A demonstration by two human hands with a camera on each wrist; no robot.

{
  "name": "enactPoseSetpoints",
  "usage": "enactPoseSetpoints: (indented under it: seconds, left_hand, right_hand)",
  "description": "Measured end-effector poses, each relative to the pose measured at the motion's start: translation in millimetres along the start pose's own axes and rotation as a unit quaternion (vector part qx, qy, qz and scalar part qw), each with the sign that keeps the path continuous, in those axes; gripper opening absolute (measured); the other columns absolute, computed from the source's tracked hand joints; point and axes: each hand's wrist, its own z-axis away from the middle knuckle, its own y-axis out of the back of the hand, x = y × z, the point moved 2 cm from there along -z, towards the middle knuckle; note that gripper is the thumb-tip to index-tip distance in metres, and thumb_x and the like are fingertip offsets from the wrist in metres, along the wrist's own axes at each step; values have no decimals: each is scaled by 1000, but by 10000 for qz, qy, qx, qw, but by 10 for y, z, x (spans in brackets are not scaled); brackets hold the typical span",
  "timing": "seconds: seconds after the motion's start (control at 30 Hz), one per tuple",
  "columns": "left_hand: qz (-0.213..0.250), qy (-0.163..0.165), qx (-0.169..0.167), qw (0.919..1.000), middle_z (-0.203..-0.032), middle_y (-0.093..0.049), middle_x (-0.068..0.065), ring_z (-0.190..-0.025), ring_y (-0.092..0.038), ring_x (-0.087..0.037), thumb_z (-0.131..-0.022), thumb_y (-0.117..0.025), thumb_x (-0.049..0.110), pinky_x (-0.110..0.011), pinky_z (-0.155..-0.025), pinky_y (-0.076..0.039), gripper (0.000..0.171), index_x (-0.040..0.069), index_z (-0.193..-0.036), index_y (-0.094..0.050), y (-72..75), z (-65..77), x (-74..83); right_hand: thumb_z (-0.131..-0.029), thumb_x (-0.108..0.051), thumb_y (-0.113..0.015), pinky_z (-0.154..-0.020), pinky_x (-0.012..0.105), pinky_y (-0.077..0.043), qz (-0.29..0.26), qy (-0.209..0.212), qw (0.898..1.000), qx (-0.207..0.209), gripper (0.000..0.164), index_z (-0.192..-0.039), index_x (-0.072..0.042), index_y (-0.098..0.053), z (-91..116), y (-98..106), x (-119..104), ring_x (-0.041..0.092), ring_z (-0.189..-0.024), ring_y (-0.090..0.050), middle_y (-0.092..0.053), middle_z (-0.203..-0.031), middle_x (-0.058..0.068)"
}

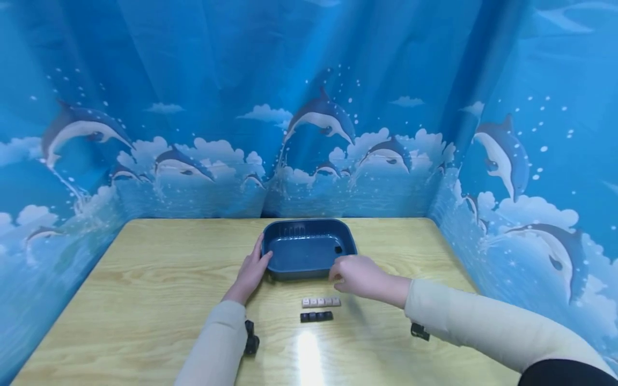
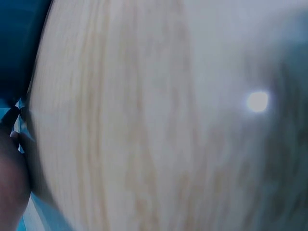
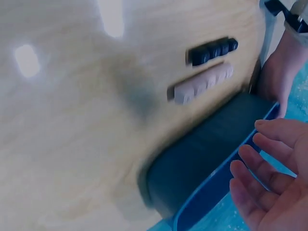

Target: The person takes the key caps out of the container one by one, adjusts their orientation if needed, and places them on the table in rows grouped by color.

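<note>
A dark blue rectangular tub (image 1: 309, 274) stands on the table with one small black keycap (image 1: 338, 250) inside, near its right end. My left hand (image 1: 250, 273) holds the tub's left side, its fingers along the outer wall and its thumb at the rim; the left wrist view shows only part of that hand (image 2: 12, 173). Over the tub's front right edge is my right hand (image 1: 359, 275). In the right wrist view its fingers (image 3: 255, 168) are loosely bent with nothing between them. A row of white keycaps (image 1: 321, 302) and a row of black keycaps (image 1: 316, 317) lie nearer me.
The wooden table (image 1: 159, 300) reaches back to a blue curtain (image 1: 217, 107) printed with dolphins, which also hangs along both sides. Black wrist cameras (image 1: 251, 339) are strapped at the sleeves. A bright light reflection falls on the table in front of the keycap rows.
</note>
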Motion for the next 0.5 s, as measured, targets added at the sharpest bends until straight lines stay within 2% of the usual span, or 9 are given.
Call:
enactPoseSetpoints:
  seconds: [0.3, 0.37, 0.5]
  left_hand:
    - [-90, -99, 44, 9999, -161, -17, -12, -143, -15, -44, -101, -40, 44, -65, -112, -12, 69, 25, -158, -5, -11, -7, 12]
    - [-127, -98, 62, 9999, -161, -17, -12, -143, -15, -44, -101, -40, 43, -65, -112, -12, 69, 25, -158, -5, -14, -7, 12]
    - [-154, -96, 93, 9998, -160, -18, -12, -143, -16, -44, -102, -40, 42, -65, -112, -12, 69, 25, -158, -5, -14, 3, 15]
  right_hand:
    - [-80, -8, -73, -75, 32, -56, 322, -8, 9985, -432, 18, -97, -12, -77, -281, 224, 246, 15, -88, -66, -71, -95, -2]
    - [-81, -5, -70, -77, 33, -55, 359, 23, 9978, -553, 19, -97, -12, -77, -380, 257, 315, 14, -84, -64, -72, -94, -1]
    - [-84, -2, -66, -79, 35, -56, 252, -133, 9944, -1014, 24, -105, -11, -76, -581, 314, 421, 15, -86, -65, -71, -101, 1]
